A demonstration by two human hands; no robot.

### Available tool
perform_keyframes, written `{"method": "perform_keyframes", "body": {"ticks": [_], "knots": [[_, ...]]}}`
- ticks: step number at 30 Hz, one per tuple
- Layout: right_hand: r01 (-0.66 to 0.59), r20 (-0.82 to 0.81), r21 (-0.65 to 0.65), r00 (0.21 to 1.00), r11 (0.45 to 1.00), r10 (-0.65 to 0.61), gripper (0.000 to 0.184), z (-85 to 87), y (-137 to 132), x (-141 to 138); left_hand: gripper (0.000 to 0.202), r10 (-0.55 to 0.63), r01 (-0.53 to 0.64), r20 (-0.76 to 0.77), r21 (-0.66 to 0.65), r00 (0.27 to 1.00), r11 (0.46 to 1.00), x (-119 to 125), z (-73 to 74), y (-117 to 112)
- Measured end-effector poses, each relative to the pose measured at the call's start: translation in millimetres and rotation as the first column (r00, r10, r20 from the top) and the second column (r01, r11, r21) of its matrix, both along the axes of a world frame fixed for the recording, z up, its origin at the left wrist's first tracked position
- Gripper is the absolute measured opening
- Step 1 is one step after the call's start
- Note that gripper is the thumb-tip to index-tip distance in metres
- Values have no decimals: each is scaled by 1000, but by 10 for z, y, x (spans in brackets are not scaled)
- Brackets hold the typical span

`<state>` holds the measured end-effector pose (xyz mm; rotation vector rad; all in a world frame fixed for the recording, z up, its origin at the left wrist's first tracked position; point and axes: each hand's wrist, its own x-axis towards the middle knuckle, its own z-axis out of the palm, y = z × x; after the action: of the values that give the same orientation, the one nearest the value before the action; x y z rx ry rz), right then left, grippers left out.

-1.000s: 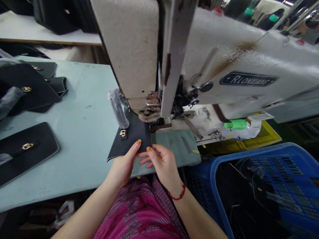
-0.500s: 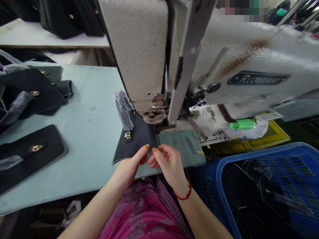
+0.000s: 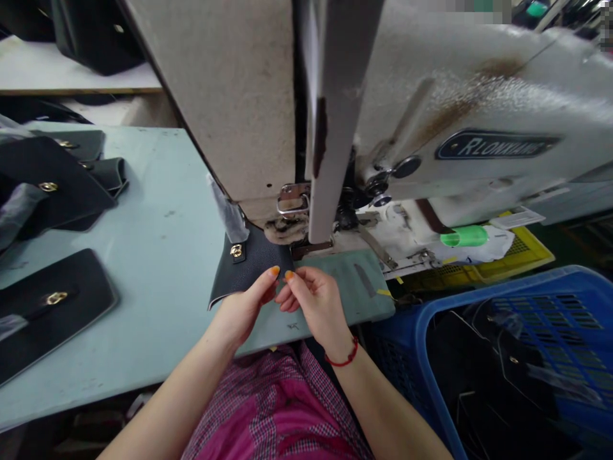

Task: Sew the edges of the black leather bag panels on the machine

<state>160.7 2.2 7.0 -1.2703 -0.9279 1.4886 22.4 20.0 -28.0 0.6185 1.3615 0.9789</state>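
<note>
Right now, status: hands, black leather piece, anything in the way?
Left hand holding black leather piece. Right hand beside its near corner, grip unclear. Sewing machine head hides piece's far end.

Holds a black panel (image 3: 253,265) in the grip of the left hand (image 3: 243,312), partly under the sewing machine (image 3: 230,108); curls the right hand (image 3: 318,303) beside the panel's near corner. Has black pieces (image 3: 83,278) on the pale surface (image 3: 158,223) at left, a blue basket (image 3: 424,332) at right.
</note>
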Motion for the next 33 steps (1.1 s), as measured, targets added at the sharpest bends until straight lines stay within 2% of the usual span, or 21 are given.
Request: {"method": "perform_keyframes", "body": {"ticks": [5, 8, 10, 12, 14, 18, 21, 26, 33], "knots": [[27, 12, 14, 1000, 1000, -28, 27, -68, -33, -30, 42, 28, -27, 17, -75, 999, 997, 14, 49, 125], [2, 96, 31, 995, 1000, -5, 27, -229, -160, -77, 40, 14, -14, 16, -44, 1000, 999, 18, 71, 198], [-81, 208, 73, 976, 994, 64, 26, -387, -263, -104, 39, -6, 6, 17, -8, 1000, 1000, 20, 87, 242], [-199, 354, 113, 924, 974, 148, 25, -560, -350, -115, 38, -30, 28, 25, 42, 999, 999, 21, 101, 284], [-297, 510, 131, 839, 946, 192, 25, -718, -407, -113, 38, -38, 35, 33, 88, 999, 995, 20, 111, 325], [-420, 741, 199, 656, 885, 145, 25, -930, -447, -110, 37, -48, 38, 58, 149, 997, 988, 15, 108, 396], [-462, 797, 238, 595, 854, 100, 25, -994, -457, -120, 36, -50, 31, 103, 184, 993, 982, 19, 89, 433], [-471, 814, 265, 577, 842, 65, 26, -1024, -465, -127, 29, -8, -23, 142, 214, 990, 977, 51, 59, 448], [-476, 833, 258, 550, 840, 56, 26, -1044, -454, -121, 26, 145, -159, 76, 227, 986, 961, 164, 14, 405]]}}
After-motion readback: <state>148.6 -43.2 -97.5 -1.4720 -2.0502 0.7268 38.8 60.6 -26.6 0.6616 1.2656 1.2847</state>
